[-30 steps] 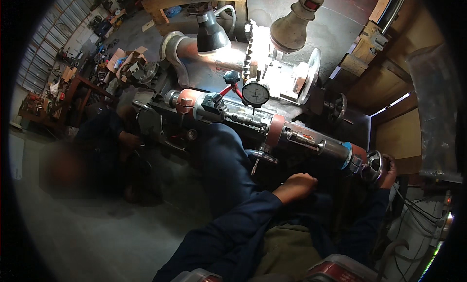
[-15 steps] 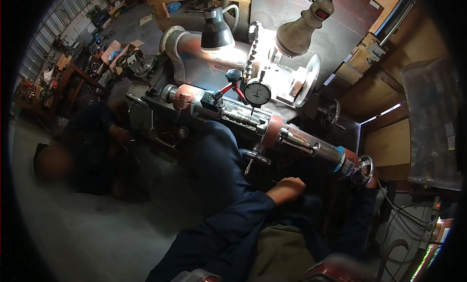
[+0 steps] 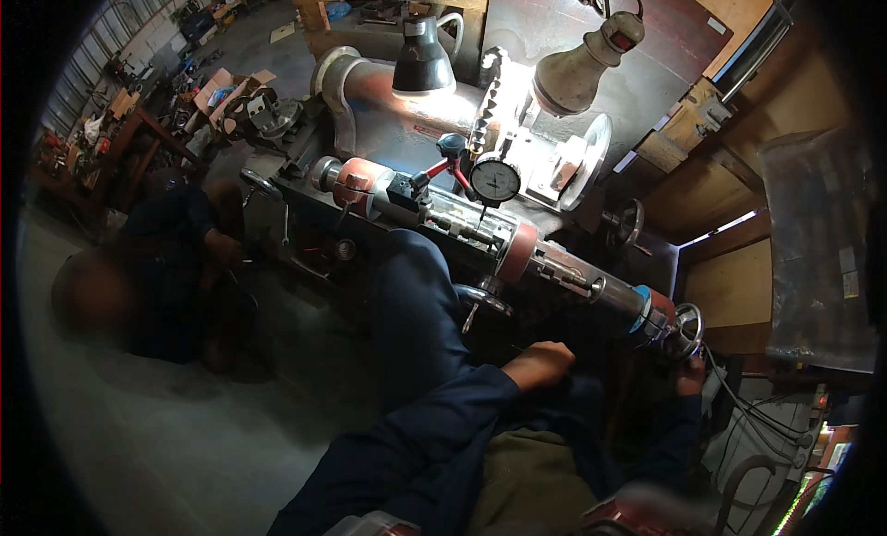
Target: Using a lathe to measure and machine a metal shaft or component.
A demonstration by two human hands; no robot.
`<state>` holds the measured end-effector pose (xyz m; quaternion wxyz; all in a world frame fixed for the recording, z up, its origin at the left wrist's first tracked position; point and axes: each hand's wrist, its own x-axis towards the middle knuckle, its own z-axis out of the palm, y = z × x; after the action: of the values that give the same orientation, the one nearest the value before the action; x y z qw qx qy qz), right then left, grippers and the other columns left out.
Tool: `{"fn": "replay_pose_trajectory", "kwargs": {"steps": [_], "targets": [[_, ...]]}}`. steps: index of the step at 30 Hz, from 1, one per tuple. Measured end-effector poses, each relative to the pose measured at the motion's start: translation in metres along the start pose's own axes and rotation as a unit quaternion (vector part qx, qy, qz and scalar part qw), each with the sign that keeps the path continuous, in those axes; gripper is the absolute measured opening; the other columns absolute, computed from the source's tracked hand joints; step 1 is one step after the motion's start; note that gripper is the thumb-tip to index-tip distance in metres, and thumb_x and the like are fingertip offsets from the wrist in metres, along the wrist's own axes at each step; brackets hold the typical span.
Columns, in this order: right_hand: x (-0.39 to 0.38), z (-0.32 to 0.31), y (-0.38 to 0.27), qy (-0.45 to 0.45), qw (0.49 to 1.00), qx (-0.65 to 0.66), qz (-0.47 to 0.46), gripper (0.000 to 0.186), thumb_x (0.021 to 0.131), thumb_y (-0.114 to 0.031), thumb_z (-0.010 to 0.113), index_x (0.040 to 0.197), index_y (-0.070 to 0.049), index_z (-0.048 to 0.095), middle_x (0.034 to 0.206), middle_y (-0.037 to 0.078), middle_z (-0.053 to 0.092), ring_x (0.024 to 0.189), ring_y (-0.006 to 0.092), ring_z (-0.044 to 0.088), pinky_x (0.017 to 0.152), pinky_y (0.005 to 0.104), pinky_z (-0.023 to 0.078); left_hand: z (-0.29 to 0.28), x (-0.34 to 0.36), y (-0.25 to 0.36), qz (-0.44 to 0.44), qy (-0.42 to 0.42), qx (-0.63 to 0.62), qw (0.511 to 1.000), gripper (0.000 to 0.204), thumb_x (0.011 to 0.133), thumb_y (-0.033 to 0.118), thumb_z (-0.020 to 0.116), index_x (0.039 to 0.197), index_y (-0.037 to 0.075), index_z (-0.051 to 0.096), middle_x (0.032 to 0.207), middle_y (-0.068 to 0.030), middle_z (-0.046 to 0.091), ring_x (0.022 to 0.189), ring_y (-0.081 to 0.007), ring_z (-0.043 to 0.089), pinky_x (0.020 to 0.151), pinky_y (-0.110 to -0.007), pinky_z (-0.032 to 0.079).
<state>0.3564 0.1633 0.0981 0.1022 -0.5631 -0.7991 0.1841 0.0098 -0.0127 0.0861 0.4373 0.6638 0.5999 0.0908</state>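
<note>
At the right end of the long grinding machine, my right hand [image 3: 690, 376] is at the lower rim of a chrome handwheel [image 3: 688, 332], its fingers closed there and partly hidden. My left hand [image 3: 545, 362] is curled closed over my lap, with a thin dark sliver showing beside it; what it holds is hidden. A dial gauge [image 3: 495, 180] with a red-jointed arm [image 3: 432, 174] stands over the machine, its stem pointing down at a shiny metal shaft [image 3: 462, 225]. The shaft lies between two reddish-brown collars, the right collar [image 3: 520, 250] being nearest my left hand.
A black lamp [image 3: 423, 65] and a beige lamp [image 3: 577, 74] light the machine. Another handwheel [image 3: 485, 300] sticks out in front, close to my knee. On the left a co-worker [image 3: 157, 277] crouches, a thin tool in hand. Cables [image 3: 753, 407] hang at the right.
My right hand has moved from the handwheel's right side down to its lower rim. My left hand stays in place. The view has shifted slightly.
</note>
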Motion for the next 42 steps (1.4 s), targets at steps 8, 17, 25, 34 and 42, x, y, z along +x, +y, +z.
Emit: {"fn": "replay_pose_trajectory", "kwargs": {"steps": [8, 17, 25, 34, 42], "targets": [[-0.025, -0.020, -0.015, 0.077, 0.967, 0.240, -0.037, 0.028, 0.087, -0.015, 0.067, 0.106, 0.004, 0.059, 0.102, 0.011, 0.063, 0.092, 0.0184, 0.059, 0.085, 0.0318, 0.045, 0.001, -0.001, -0.001, 0.012, -0.006, 0.015, 1.000, 0.023, 0.074, 0.005, 0.062, 0.095, 0.000, 0.069, 0.105, -0.0207, 0.066, 0.099, -0.0336, 0.065, 0.082, -0.039, 0.054], [-0.006, -0.045, -0.056, 0.058, 0.943, 0.320, -0.070, 0.019, 0.093, -0.015, 0.060, 0.102, 0.001, 0.061, 0.090, 0.005, 0.063, 0.082, 0.0115, 0.057, 0.076, 0.0273, 0.045, 0.013, 0.002, -0.009, 0.029, 0.031, 0.022, 0.999, 0.018, 0.077, 0.007, 0.059, 0.092, 0.003, 0.069, 0.096, -0.0175, 0.068, 0.092, -0.0345, 0.066, 0.077, -0.041, 0.055], [0.033, -0.038, -0.057, 0.140, 0.932, 0.331, -0.041, 0.014, 0.094, -0.015, 0.058, 0.097, -0.001, 0.062, 0.084, 0.002, 0.062, 0.073, 0.0067, 0.053, 0.068, 0.0230, 0.044, 0.011, 0.002, -0.004, 0.062, 0.076, 0.003, 0.995, 0.022, 0.073, 0.006, 0.062, 0.093, -0.001, 0.069, 0.099, -0.0206, 0.067, 0.093, -0.0354, 0.066, 0.079, -0.041, 0.055], [0.076, -0.013, -0.036, 0.101, 0.930, 0.354, -0.001, 0.013, 0.094, -0.013, 0.058, 0.094, -0.004, 0.066, 0.087, 0.004, 0.066, 0.078, 0.0104, 0.060, 0.072, 0.0259, 0.049, -0.004, -0.021, 0.006, 0.132, 0.177, -0.095, 0.971, 0.017, 0.087, 0.019, 0.056, 0.090, 0.004, 0.062, 0.094, -0.0168, 0.064, 0.084, -0.0381, 0.063, 0.074, -0.046, 0.051], [0.038, -0.025, -0.045, -0.028, 0.931, 0.362, 0.026, 0.022, 0.092, -0.018, 0.054, 0.098, -0.001, 0.067, 0.084, 0.006, 0.067, 0.079, 0.0140, 0.062, 0.073, 0.0295, 0.050, -0.015, -0.029, 0.011, 0.156, 0.224, -0.089, 0.958, 0.018, 0.086, 0.023, 0.059, 0.086, 0.004, 0.061, 0.088, -0.0155, 0.062, 0.080, -0.0366, 0.062, 0.069, -0.046, 0.051]]}}
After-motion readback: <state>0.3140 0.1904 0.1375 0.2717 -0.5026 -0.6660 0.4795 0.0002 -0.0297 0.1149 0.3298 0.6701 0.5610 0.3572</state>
